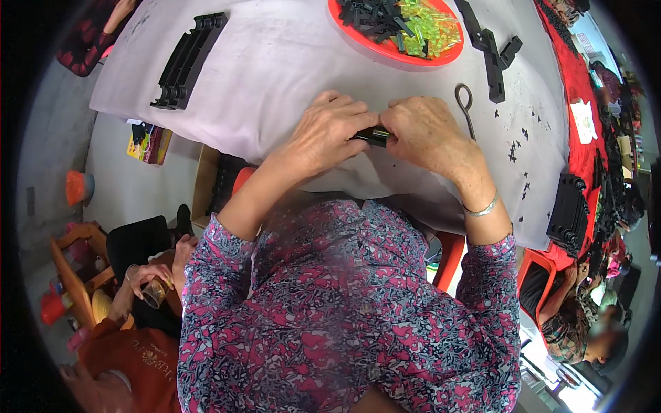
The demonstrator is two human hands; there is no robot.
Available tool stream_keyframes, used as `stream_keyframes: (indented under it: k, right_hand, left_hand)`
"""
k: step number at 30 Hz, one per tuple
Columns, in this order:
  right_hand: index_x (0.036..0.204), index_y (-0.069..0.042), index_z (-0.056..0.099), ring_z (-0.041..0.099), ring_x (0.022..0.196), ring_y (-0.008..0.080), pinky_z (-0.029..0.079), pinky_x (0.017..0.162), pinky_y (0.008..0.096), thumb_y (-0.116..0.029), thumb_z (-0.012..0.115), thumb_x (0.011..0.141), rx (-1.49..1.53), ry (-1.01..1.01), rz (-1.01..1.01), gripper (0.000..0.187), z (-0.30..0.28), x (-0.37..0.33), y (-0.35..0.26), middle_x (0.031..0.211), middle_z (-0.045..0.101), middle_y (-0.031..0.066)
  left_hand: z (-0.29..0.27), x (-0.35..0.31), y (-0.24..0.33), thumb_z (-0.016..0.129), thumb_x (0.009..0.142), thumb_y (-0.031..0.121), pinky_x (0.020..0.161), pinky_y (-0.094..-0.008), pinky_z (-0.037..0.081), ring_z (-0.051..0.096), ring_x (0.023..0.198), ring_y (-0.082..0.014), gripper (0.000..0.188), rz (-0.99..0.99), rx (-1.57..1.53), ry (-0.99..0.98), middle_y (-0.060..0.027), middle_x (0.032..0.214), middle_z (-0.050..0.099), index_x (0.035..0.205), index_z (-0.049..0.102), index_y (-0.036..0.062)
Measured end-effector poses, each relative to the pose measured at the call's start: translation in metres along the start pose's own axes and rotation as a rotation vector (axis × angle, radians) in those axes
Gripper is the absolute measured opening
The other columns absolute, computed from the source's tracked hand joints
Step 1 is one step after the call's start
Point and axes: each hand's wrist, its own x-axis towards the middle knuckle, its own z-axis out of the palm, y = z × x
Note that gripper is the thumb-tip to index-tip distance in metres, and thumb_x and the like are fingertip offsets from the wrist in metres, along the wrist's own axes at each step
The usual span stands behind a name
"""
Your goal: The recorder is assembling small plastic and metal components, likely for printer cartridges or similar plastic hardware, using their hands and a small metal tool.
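Note:
Over the near edge of the cloth-covered table (275,69), my two hands meet at a small black plastic piece (375,136) with a glossy, slightly greenish face. My left hand (330,127) pinches its left end, fingers closed. The right end is gripped by my right hand (425,134), its fingers curled over and hiding part of the piece. Just right of that hand lies a metal rod with a looped end (465,103). Farther back sits a red plate (337,20) holding black plastic strips (372,17) and clear yellow-green pieces (430,31).
Long black plastic racks (189,62) lie at the table's left. Black bar-shaped parts (492,65) rest at the far right, with black scraps (513,150) scattered nearer. Another black stack (570,213) stands at the right edge. A seated person (138,351) holds a cup at lower left.

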Motion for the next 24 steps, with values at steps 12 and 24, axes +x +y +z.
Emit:
stream_keyframes:
  k: [12, 24]
  right_hand:
    - [0.074, 0.000, 0.065, 0.064, 0.077, 0.0381, 0.049, 0.068, 0.0487, -0.006, 0.069, 0.069, 0.099, 0.058, -0.019, 0.010, 0.002, 0.000, 0.002, 0.078, 0.065, 0.0182]
    - [0.070, 0.001, 0.061, 0.061, 0.075, 0.0400, 0.046, 0.067, 0.0502, -0.006, 0.069, 0.067, 0.083, 0.058, -0.026, 0.011, 0.004, 0.002, 0.000, 0.075, 0.062, 0.0195]
  left_hand:
    - [0.004, -0.002, -0.007, 0.077, 0.070, 0.010, 0.091, -0.0427, 0.045, 0.061, 0.091, -0.0272, 0.032, -0.025, -0.067, 0.021, -0.0046, 0.088, 0.062, 0.100, 0.066, 0.0096]
    - [0.007, -0.009, -0.011, 0.074, 0.078, 0.014, 0.093, -0.0426, 0.047, 0.064, 0.095, -0.0243, 0.022, 0.188, 0.012, 0.082, -0.0039, 0.101, 0.066, 0.099, 0.070, 0.0109]
